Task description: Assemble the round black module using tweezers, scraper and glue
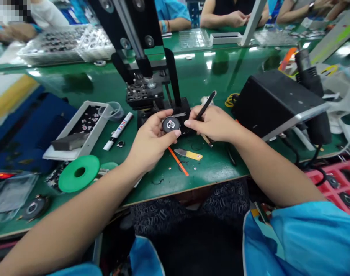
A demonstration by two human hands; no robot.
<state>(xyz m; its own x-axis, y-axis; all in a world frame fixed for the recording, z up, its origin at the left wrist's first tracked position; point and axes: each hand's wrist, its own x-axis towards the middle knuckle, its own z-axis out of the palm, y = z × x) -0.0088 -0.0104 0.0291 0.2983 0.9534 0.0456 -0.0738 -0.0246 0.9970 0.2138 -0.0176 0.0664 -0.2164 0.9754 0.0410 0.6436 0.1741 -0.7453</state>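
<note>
My left hand (153, 138) is closed around the edge of a small round black disc (171, 124) with a silver centre, its thumb at the lower right rim. Just to the right, my right hand (211, 122) pinches a slim black pen-like tool (207, 104). The tool's upper end points up and right; its working tip is hidden by the fingers. Behind both hands stands a black bench press (148, 86). Below them on the green bench lie an orange stick (178, 161) and a small yellow-handled blade (192, 155).
A white paint marker (119, 130), a white tray of small parts (90, 132) and a green spool (79, 173) lie to the left. A black box-shaped unit (278, 101) stands right, near a pink tray (340, 180). Co-workers sit across the bench behind clear parts trays (56, 44).
</note>
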